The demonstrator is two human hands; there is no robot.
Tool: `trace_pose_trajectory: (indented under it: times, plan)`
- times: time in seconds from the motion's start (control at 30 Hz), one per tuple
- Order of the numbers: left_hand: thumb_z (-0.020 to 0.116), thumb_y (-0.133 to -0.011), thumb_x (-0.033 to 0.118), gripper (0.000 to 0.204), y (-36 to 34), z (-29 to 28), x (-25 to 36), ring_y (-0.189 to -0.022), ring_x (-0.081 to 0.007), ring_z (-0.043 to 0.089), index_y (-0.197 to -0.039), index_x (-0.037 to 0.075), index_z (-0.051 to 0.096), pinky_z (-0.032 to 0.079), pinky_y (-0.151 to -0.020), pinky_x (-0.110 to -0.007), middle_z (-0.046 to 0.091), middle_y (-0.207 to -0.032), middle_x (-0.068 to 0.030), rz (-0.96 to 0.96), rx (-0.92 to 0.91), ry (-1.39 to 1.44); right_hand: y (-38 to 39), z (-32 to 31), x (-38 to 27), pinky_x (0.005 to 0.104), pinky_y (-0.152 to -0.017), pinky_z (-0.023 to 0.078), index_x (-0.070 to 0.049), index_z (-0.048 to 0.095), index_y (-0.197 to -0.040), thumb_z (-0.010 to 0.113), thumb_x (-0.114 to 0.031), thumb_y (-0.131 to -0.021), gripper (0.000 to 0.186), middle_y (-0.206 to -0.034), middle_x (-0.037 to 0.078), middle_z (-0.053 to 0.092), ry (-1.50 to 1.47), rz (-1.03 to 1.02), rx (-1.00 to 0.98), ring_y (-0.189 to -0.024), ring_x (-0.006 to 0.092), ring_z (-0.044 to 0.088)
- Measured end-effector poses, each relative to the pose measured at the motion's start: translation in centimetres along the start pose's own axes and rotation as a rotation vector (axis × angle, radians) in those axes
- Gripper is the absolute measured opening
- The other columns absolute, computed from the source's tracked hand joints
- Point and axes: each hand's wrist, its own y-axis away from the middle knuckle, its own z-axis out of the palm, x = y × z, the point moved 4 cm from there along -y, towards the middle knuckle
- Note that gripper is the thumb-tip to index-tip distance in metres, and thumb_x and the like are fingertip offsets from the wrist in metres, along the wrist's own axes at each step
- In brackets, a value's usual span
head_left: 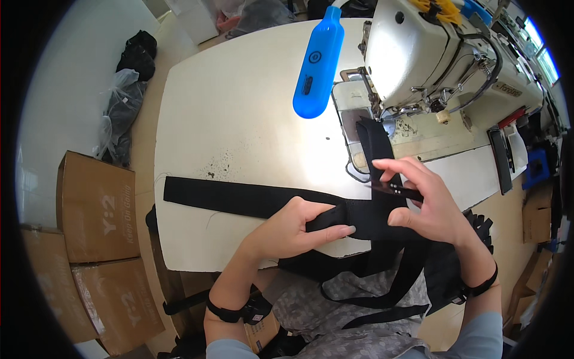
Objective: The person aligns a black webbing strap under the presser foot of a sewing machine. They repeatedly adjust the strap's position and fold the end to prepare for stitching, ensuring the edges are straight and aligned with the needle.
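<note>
My left hand (296, 224) is closed on a wide black fabric strap (233, 197), thumb pressing a folded part near the table's front edge. The strap's flat end stretches left across the white table. In my right hand (433, 200) is a small black-handled tool (397, 190) with a thin pointed tip; its exact kind is unclear. That tip lies over an upright run of black strap (375, 143), which leads up to the needle area of the sewing machine (412, 54). More black webbing (412, 272) hangs into my lap.
A blue rounded device (320, 66) is above the white tabletop (251, 119), left of the machine head. Cardboard boxes (98, 206) are stacked at the left, with bagged black material (125, 113) beyond them. A black tray-like object (501, 161) lies at the table's right.
</note>
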Motion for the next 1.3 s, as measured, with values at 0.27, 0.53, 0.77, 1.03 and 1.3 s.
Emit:
trace_pose_trajectory:
  times: [0.27, 0.53, 0.77, 1.03, 1.3]
  plan:
    - [0.073, -0.083, 0.020, 0.023, 1.9, 0.2, 2.6, -0.065, -0.0268, 0.058, -0.087, 0.000, 0.064, 0.045, -0.058, -0.038, 0.061, -0.069, -0.0117, 0.080, 0.299, -0.880, 0.5, 3.3, 0.9, 0.0307, -0.052, 0.039, -0.001, 0.064, -0.094, 0.068, -0.031, -0.091, 0.031, -0.064, 0.010, 0.059, -0.143, 0.120, -0.273, -0.053, 0.0160, 0.049]
    - [0.065, -0.086, 0.013, 0.015, 2.5, 1.7, 2.5, -0.064, -0.0233, 0.060, -0.087, 0.000, 0.058, 0.045, -0.058, -0.038, 0.059, -0.070, -0.0140, -0.139, 0.396, -0.715, 1.1, 5.1, -2.9, 0.0346, -0.050, 0.040, -0.002, 0.060, -0.086, 0.067, -0.029, -0.090, 0.028, -0.058, 0.013, 0.057, 0.179, -0.188, -0.087, -0.053, 0.0294, 0.056]
    - [0.070, -0.090, 0.023, 0.028, 3.2, 0.4, -0.6, -0.077, -0.0081, 0.061, -0.104, -0.001, 0.070, 0.049, -0.071, -0.024, 0.070, -0.086, -0.0006, -0.330, 0.159, 0.234, 1.0, 3.5, -1.0, 0.0301, -0.055, 0.043, 0.001, 0.065, -0.079, 0.069, -0.033, -0.090, 0.037, -0.062, 0.010, 0.060, -0.177, 0.069, -0.220, -0.056, 0.0170, 0.055]
    - [0.077, -0.082, 0.013, 0.024, 1.8, 2.6, 2.5, -0.081, -0.0082, 0.063, -0.100, -0.001, 0.070, 0.051, -0.077, -0.026, 0.072, -0.089, -0.0038, -0.061, 0.125, -0.056, 1.6, 4.6, -1.6, 0.0228, -0.061, 0.041, 0.000, 0.068, -0.086, 0.064, -0.032, -0.096, 0.034, -0.070, -0.002, 0.059, -0.648, 0.068, -0.424, -0.068, 0.0025, 0.047]
    - [0.074, -0.086, 0.012, 0.016, 3.2, 1.4, 1.8, -0.050, -0.0046, 0.044, -0.091, -0.002, 0.071, 0.035, -0.046, -0.023, 0.061, -0.060, -0.0095, -0.027, 0.135, -0.307, 3.6, -0.1, 2.5, 0.0265, -0.052, 0.035, 0.001, 0.061, -0.075, 0.064, -0.028, -0.095, 0.035, -0.059, 0.001, 0.049, -0.273, 0.187, -0.205, -0.060, 0.0040, 0.043]
